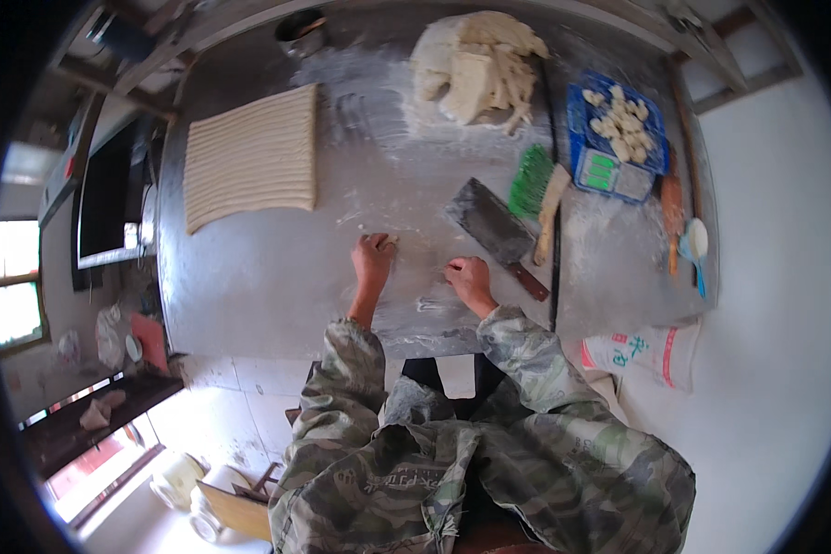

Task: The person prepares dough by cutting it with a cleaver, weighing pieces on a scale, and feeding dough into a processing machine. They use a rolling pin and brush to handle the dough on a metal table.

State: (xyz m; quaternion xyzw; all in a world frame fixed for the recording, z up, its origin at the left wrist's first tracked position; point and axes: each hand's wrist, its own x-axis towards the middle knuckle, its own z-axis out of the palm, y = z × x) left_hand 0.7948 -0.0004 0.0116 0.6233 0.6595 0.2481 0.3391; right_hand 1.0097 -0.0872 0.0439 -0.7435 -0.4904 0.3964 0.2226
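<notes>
dough bit (392, 239) | at left hand (373, 258) | right hand (471, 279) near cleaver (492, 222) (lying flat)

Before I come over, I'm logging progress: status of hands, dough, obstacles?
Left hand, pale scrap by fingertips. Right hand, fingers curled, grip unclear. Dough strips lined up, ahead left. Cleaver close right of right hand.

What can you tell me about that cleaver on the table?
The cleaver has a broad, dark grey, metal-looking blade and a brown, wooden-looking handle. It lies flat on the grey table, blade toward the picture's upper left, beside the right hand, which does not hold it. Whether the green-bristled brush touches it is unclear.
</notes>
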